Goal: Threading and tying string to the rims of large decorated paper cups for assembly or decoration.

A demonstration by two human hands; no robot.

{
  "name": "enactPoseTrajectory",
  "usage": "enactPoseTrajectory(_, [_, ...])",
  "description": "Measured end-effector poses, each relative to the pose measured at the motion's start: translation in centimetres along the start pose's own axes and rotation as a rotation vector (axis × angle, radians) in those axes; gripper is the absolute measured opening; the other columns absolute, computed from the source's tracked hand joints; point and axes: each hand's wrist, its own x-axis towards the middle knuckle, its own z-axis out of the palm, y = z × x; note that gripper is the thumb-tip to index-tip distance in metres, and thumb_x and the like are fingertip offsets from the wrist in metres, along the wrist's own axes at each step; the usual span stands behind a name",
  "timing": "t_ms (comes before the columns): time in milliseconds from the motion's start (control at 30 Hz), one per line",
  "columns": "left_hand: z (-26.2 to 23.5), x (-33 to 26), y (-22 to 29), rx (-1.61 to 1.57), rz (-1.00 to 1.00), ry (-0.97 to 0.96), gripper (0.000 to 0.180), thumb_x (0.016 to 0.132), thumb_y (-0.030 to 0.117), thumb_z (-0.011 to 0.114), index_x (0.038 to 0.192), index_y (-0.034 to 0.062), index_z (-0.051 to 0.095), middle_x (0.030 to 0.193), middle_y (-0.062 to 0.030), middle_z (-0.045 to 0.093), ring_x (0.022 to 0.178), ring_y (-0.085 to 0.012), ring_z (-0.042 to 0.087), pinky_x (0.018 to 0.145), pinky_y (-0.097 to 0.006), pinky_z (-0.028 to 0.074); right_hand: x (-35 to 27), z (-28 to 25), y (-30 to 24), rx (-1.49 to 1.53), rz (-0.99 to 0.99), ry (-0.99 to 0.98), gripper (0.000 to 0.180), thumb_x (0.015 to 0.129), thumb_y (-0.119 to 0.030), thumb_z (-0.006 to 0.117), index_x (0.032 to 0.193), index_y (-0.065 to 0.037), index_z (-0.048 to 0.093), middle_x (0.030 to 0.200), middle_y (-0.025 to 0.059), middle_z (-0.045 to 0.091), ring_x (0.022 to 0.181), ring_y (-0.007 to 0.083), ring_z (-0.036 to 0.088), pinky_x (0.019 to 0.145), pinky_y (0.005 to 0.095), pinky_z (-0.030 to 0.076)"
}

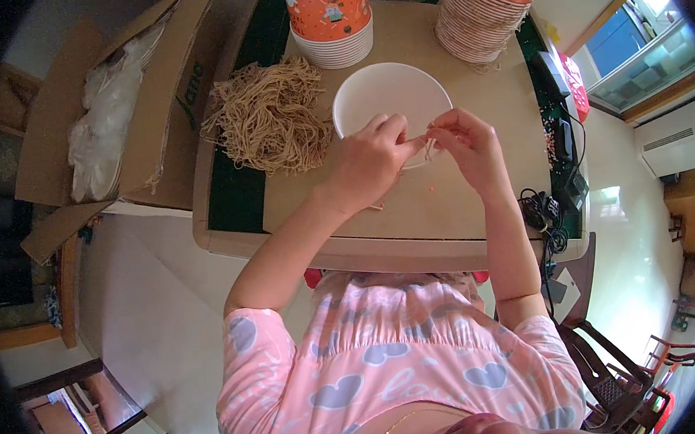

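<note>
At near side of white bowl (389, 90): left hand (369, 163) and right hand (473, 148) pinch cord (430, 147), probably for control; string heap (270, 118) left, handy.

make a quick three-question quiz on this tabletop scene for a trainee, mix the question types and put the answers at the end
1. Short answer: What stands beside the left edge of the table?

2. True or false: The pile of beige cord lies to the left of the white bowl.

3. Multiple choice: How are the left hand and right hand placed?
a) flat on the table, far apart
b) close together at the white bowl's near side, pinching a thin strand
c) lifting the white bowl from opposite sides

Key:
1. An open cardboard box
2. True
3. b
</note>
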Motion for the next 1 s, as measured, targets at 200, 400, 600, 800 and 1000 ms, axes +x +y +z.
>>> enactPoseTrajectory(200, [0.8, -0.1, -0.3, -0.118, 0.070, 0.088, 0.020, 0.077, 0.016, 0.070, 0.097, 0.0158, 0.072, 0.081, -0.0040, 0.052, 0.077, -0.0212, 0.058, 0.063, -0.035, 0.051, 0.3, -0.4, 0.5, -0.075, -0.021, 0.015, 0.008, 0.089, -0.008, 0.064, 0.090, -0.001, 0.063, 0.077, -0.0009, 0.064, 0.073, 0.0062, 0.058, 0.067, 0.0222, 0.047])
enactPoseTrajectory(400, [1.6, -0.3, -0.8, -0.335, -0.200, -0.011, 0.017, 0.080, 0.013, 0.072, 0.096, 0.0064, 0.070, 0.076, -0.0080, 0.058, 0.070, -0.0236, 0.061, 0.063, -0.035, 0.050, -0.6, -0.2, -0.5, -0.054, 0.008, 0.021, 0.009, 0.086, -0.008, 0.069, 0.091, -0.002, 0.068, 0.085, 0.0019, 0.066, 0.082, 0.0106, 0.061, 0.077, 0.0262, 0.049])
enactPoseTrajectory(600, [0.3, 1.1, -1.1, -0.723, -0.287, -0.210, 0.017, 0.082, 0.017, 0.069, 0.091, 0.0023, 0.069, 0.081, -0.0130, 0.065, 0.076, -0.0295, 0.064, 0.068, -0.038, 0.050, -1.2, 0.5, -1.3, -0.340, -0.360, 0.046, 0.012, 0.081, -0.009, 0.073, 0.092, -0.004, 0.072, 0.106, 0.0109, 0.065, 0.099, 0.0243, 0.062, 0.082, 0.0306, 0.049])
enactPoseTrajectory(800, [0.7, 0.6, -1.3, -0.509, -0.339, -0.094, 0.012, 0.080, 0.013, 0.068, 0.087, 0.0034, 0.068, 0.080, -0.0114, 0.064, 0.079, -0.0286, 0.064, 0.067, -0.039, 0.051, -0.6, 1.0, -2.5, -0.302, -0.241, 0.015, 0.013, 0.086, -0.004, 0.063, 0.097, -0.003, 0.068, 0.097, 0.0148, 0.066, 0.090, 0.0309, 0.064, 0.079, 0.0353, 0.050])
enactPoseTrajectory(1000, [-0.1, 0.1, -1.4, -0.072, -0.074, -0.020, 0.007, 0.076, 0.010, 0.067, 0.081, 0.0071, 0.061, 0.082, -0.0070, 0.057, 0.086, -0.0237, 0.062, 0.067, -0.037, 0.053, 0.6, 0.2, -2.9, -0.577, -0.208, -0.196, 0.010, 0.085, -0.006, 0.061, 0.091, -0.001, 0.065, 0.090, 0.0162, 0.066, 0.083, 0.0339, 0.064, 0.074, 0.0381, 0.050])
